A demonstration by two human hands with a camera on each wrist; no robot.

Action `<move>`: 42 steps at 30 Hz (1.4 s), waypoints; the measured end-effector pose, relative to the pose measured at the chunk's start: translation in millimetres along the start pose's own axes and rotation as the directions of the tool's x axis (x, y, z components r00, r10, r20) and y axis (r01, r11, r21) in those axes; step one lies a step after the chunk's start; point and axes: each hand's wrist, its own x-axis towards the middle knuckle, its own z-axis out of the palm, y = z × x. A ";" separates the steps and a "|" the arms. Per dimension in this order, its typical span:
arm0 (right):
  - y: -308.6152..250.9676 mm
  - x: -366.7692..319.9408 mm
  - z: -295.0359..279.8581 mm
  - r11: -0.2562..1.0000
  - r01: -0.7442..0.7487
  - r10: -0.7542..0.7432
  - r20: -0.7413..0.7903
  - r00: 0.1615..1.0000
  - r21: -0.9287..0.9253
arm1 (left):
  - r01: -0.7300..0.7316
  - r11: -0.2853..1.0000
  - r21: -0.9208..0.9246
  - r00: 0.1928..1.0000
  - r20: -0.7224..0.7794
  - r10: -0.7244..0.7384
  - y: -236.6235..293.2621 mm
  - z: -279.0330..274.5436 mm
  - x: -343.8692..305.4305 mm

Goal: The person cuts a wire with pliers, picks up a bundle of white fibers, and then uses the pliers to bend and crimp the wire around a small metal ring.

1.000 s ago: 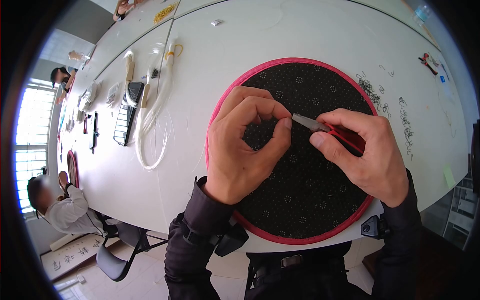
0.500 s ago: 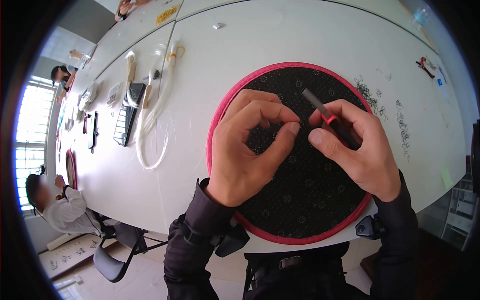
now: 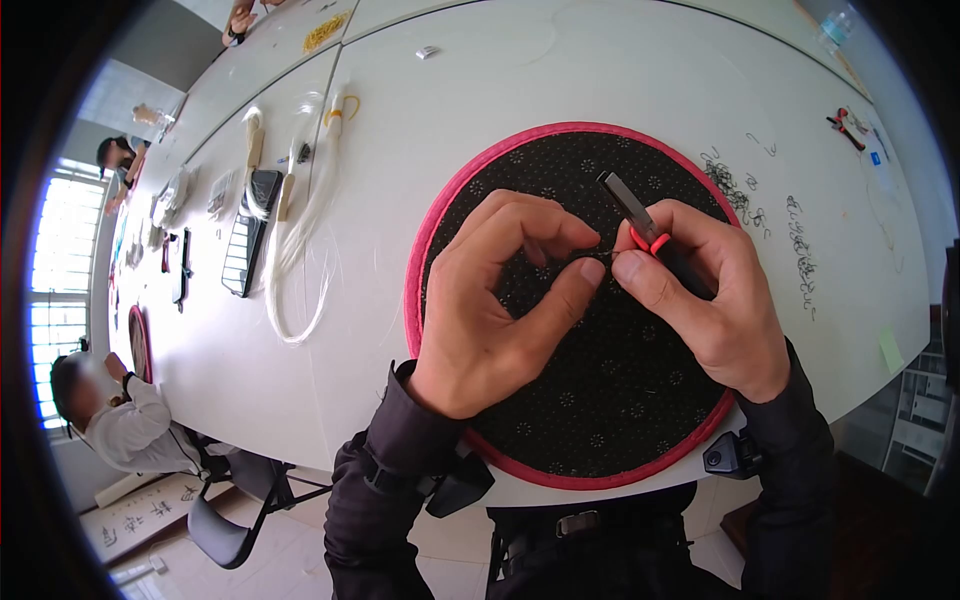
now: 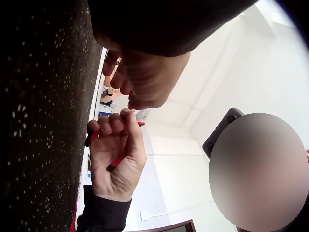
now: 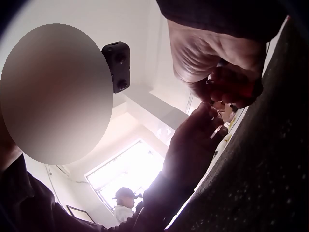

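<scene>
My right hand (image 3: 715, 300) grips a pair of pliers (image 3: 628, 205) with red and black handles, its dark metal jaws pointing up and away over the mat. At the tips of the right thumb and index finger shows a thin, tiny wire piece (image 3: 613, 255). Facing it closely is my left hand (image 3: 495, 305), its thumb and index finger bent toward each other with a small gap between the tips. In the left wrist view the fingertips of both hands meet, and the red handles (image 4: 120, 157) cross the right palm. Below both hands lies a round black mat (image 3: 600, 420) with a pink rim.
Small dark wire hooks (image 3: 800, 245) lie scattered right of the mat, with another pair of pliers (image 3: 848, 130) farther back. At left are a bundle of pale strands (image 3: 300, 260) and a phone (image 3: 245, 240). Another person (image 3: 140, 420) sits at the table's left side.
The pliers have swung from pointing at the left fingertips to pointing up and away. The left thumb and index finger have parted slightly, and the right fingertips have come close to them.
</scene>
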 end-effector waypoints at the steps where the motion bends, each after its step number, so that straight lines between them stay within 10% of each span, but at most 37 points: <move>1: -0.1 -0.1 -0.6 1.000 -0.001 0.001 0.001 1.000 -0.008 | 0.004 1.000 -0.021 0.999 -0.032 -0.005 -0.6 1.3 0.2; 28: -0.3 0.1 -2.4 0.984 0.095 -0.097 -0.007 0.995 -0.153 | 0.002 0.999 0.049 0.990 0.141 -0.009 7.8 -8.8 0.4; 34: -2.7 -0.3 -2.3 0.985 0.125 -0.131 -0.044 0.990 -0.119 | 0.290 0.948 -0.135 0.956 -0.012 -0.294 21.7 -6.3 1.3; 42: 0.1 2.3 -16.7 0.988 0.110 -0.127 0.168 0.978 0.108 | 0.081 0.997 -0.012 0.989 -0.121 -0.081 12.9 -25.5 8.5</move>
